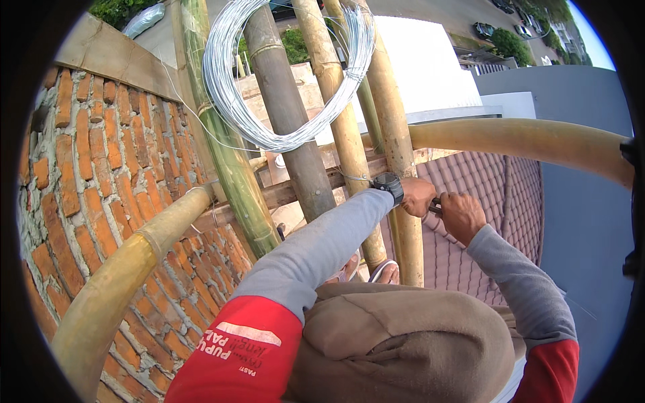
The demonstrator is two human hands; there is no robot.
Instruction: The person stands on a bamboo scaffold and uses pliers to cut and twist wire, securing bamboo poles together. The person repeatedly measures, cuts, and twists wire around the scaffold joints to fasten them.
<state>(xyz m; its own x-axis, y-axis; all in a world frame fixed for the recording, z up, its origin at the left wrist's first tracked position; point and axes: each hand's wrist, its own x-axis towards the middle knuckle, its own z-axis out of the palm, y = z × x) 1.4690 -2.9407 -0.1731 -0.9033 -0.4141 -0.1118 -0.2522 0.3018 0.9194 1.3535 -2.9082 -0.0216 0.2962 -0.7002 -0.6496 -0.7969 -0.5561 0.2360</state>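
Note:
My left hand [418, 195], below a black wristwatch [388, 187], is closed beside the right-hand upright bamboo pole [390, 121]. Most of its fingers are hidden, and what they grip does not show. My right hand [463, 217] is closed around a short dark tool [435, 207], whose end meets the left hand; its kind is not clear. Thin wire [354, 177] runs by the watch, near where the poles cross a wooden beam [275, 194]. A large coil of silvery wire [222, 80] hangs around the tops of several poles.
A brick wall [94, 195] rises on the left, with a thick bamboo pole [127, 275] slanting along it. Another bamboo pole [517, 134] stretches to the right. Below lie a tiled roof [470, 181] and a grey wall [578, 221]. My sandalled foot [386, 272] is by the poles.

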